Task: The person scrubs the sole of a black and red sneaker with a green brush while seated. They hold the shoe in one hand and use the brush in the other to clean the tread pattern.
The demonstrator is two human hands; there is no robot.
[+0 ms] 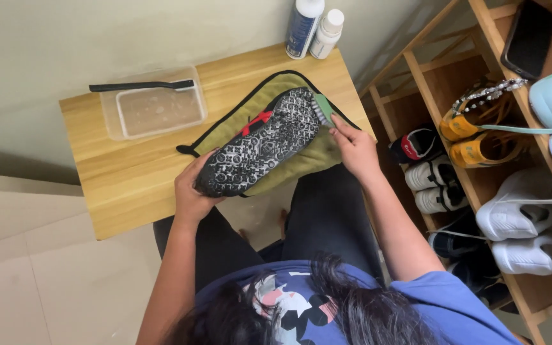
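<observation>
A black shoe (260,144) lies sole up, its patterned grey-and-black sole with a red mark facing me, on an olive green cloth (301,163) spread over a small wooden table (129,172). My left hand (193,185) grips the heel end of the shoe. My right hand (352,147) holds a green-handled brush (322,110), whose bristles press against the toe end of the sole.
A clear plastic tub of cloudy water (154,108) with a black toothbrush (142,85) laid across it stands at the table's back left. Two bottles (314,25) stand at the back edge. A wooden shoe rack (506,160) with several shoes is on the right.
</observation>
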